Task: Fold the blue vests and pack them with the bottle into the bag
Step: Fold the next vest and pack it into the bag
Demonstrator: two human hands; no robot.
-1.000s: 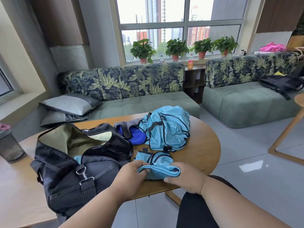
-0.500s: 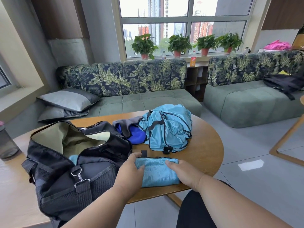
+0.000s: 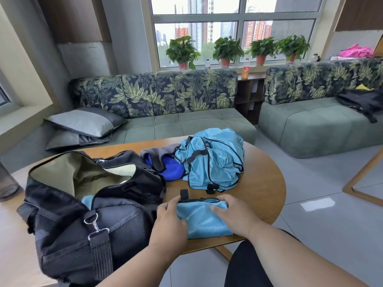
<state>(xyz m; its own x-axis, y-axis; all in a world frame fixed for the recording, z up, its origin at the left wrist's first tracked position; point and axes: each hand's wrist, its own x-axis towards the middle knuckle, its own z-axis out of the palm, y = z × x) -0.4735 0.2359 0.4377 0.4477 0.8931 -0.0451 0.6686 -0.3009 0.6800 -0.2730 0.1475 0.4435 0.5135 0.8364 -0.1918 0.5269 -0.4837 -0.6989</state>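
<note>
A light-blue vest (image 3: 204,221), folded into a small rectangle, lies at the near edge of the round wooden table (image 3: 263,191). My left hand (image 3: 169,221) holds its left end, thumb on top. At the right end, my right hand (image 3: 234,214) has its fingers curled over the far edge. The open black duffel bag (image 3: 83,220) stands directly left of the vest, and a patch of light-blue cloth (image 3: 88,200) shows inside it. A crumpled heap of light-blue vests (image 3: 215,160) lies behind. A dark bottle (image 3: 6,183) is cut off at the left edge.
A dark-blue and grey garment (image 3: 163,162) lies between the bag and the heap. Behind the table stands a green sofa (image 3: 182,125) with grey pillows (image 3: 83,121). A second sofa (image 3: 310,125) holds a black backpack (image 3: 360,100). A wooden table leg (image 3: 360,179) stands at right.
The vest went from a half-rolled bundle in my hands to a flat folded rectangle on the table. Both hands have shifted to its two ends.
</note>
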